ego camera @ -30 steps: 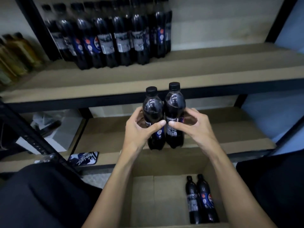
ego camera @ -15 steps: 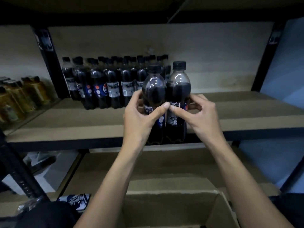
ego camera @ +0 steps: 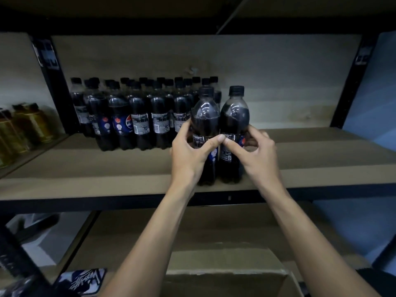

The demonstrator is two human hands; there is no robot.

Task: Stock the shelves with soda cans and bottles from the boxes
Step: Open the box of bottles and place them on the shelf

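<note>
In the head view, the left hand (ego camera: 189, 156) is gripping one cola bottle (ego camera: 205, 121) and the right hand (ego camera: 258, 156) is gripping a second cola bottle (ego camera: 235, 116), thumbs touching. The upright pair is pressing together at the front edge of the shelf (ego camera: 107, 176). A block of stocked cola bottles (ego camera: 137, 123) is standing toward the shelf's back left corner, and a cardboard box (ego camera: 225, 275) is sitting below.

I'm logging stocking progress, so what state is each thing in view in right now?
left bottle: upright, capped, gripped by left hand at the shelf front edge.
right bottle: upright, capped, touching the left bottle, gripped by right hand.
stocked cola bottles: upright, capped, grouped at shelf's back left.
yellow bottles: upright, far left, blurred.
cardboard box: below, flap raised, contents hidden.
</note>
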